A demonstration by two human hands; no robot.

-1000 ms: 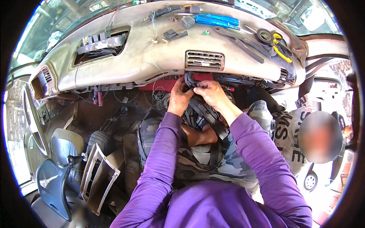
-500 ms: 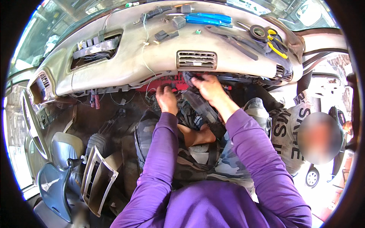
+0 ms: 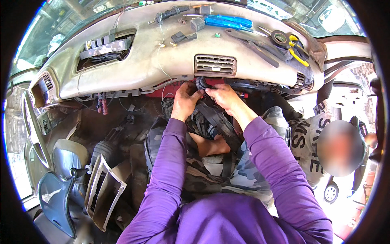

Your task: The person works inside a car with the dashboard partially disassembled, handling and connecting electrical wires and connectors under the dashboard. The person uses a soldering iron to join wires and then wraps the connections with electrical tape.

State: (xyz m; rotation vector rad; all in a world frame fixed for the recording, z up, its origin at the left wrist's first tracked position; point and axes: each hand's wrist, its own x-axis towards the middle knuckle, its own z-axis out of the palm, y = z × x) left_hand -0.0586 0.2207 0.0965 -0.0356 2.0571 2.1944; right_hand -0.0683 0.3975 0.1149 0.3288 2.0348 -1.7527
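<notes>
- While the left hand (image 3: 185, 100) pinches the ribbed tube (image 3: 200, 83), fingers nearly closed, the right hand (image 3: 222, 96) grips it likewise.
- Tube located below the vent (image 3: 215, 65), under the dashboard (image 3: 142, 59) edge.
- Screwdrivers (image 3: 228, 22) and tape roll (image 3: 274, 38) lie atop the dashboard.

The hose (image 3: 200, 83) is dark grey, the dashboard (image 3: 140, 67) beige.

Corrugated hose (image 3: 200, 83) partly hidden; co-worker's head (image 3: 340, 148) blurred.
</notes>
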